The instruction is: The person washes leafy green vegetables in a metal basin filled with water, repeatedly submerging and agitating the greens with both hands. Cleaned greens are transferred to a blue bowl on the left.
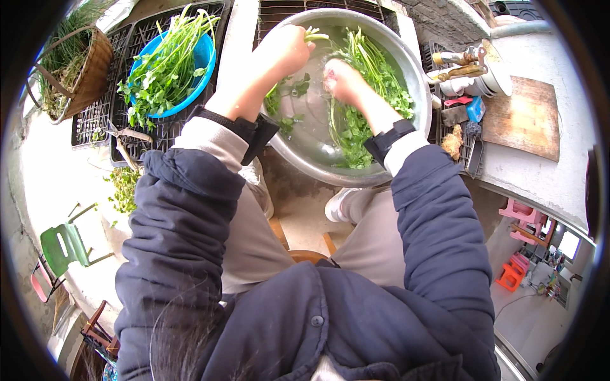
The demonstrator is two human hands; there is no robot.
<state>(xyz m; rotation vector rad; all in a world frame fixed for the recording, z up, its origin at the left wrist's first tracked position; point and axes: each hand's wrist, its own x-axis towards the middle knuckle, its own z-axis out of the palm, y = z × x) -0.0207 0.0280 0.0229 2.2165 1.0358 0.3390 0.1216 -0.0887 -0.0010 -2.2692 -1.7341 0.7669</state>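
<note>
A wide metal basin [416,136] of water stands in front of me. My left hand [291,52] is over its far left part, closed around pale green celery stalks [316,35]; their leaves [286,120] trail into the water below my wrist. My right hand [343,79] is low in the middle of the basin, its fingers curled inward, partly blurred at the water. Whatever they grip does not show. Just right of it, a large bunch of leafy celery [381,79] floats along the basin's right side, partly under my right wrist.
Left of the basin, a blue bowl [206,54] heaped with celery sits on black crates [121,41], near pliers-like shears [130,133] and a wicker basket [92,73]. On the right are a wooden board [524,117], a blue sponge [475,109] and brushes [460,60]. A green chair [65,247] stands left.
</note>
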